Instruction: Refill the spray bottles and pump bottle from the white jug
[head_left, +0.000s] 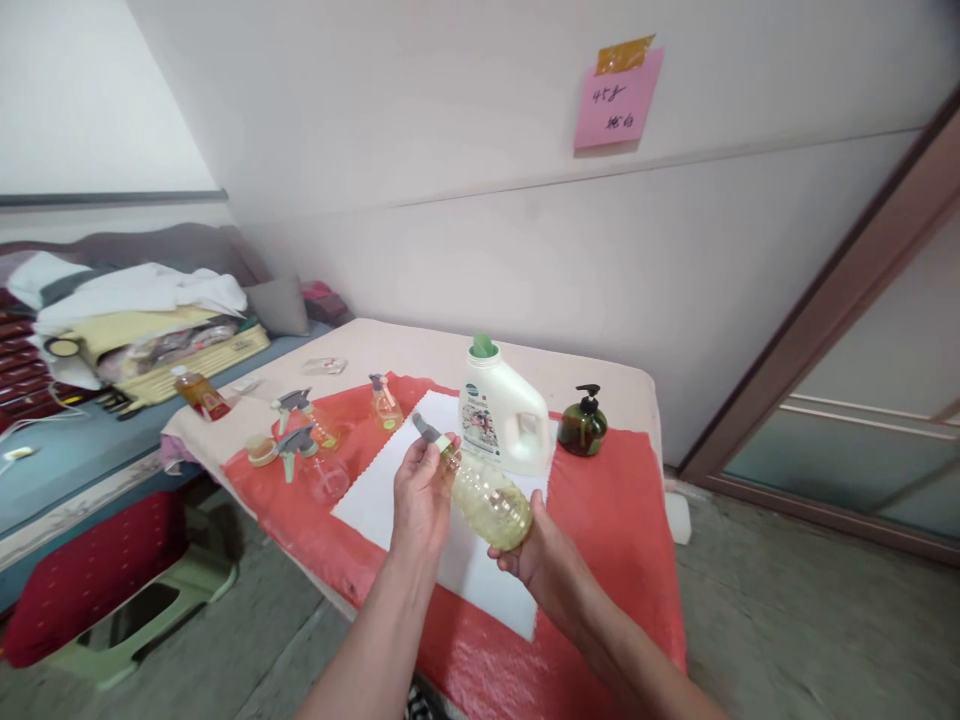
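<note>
I hold a clear yellowish spray bottle (489, 496) tilted above the table. My right hand (541, 556) cups its round base from below. My left hand (421, 490) grips the neck just under the grey trigger head (427, 430), which points up and to the left. Under the bottle lies a white cloth (390, 490) spread on a red mat (622, 500). A white detergent jug with a green cap (501, 410) stands just behind the bottle.
A dark green pump bottle (582, 424) stands to the right of the jug. Three more spray bottles (311, 450) and a small amber bottle (199, 392) sit at the table's left. A bed with piled cloths (127, 320) lies further left. A pink note (616, 98) hangs on the wall.
</note>
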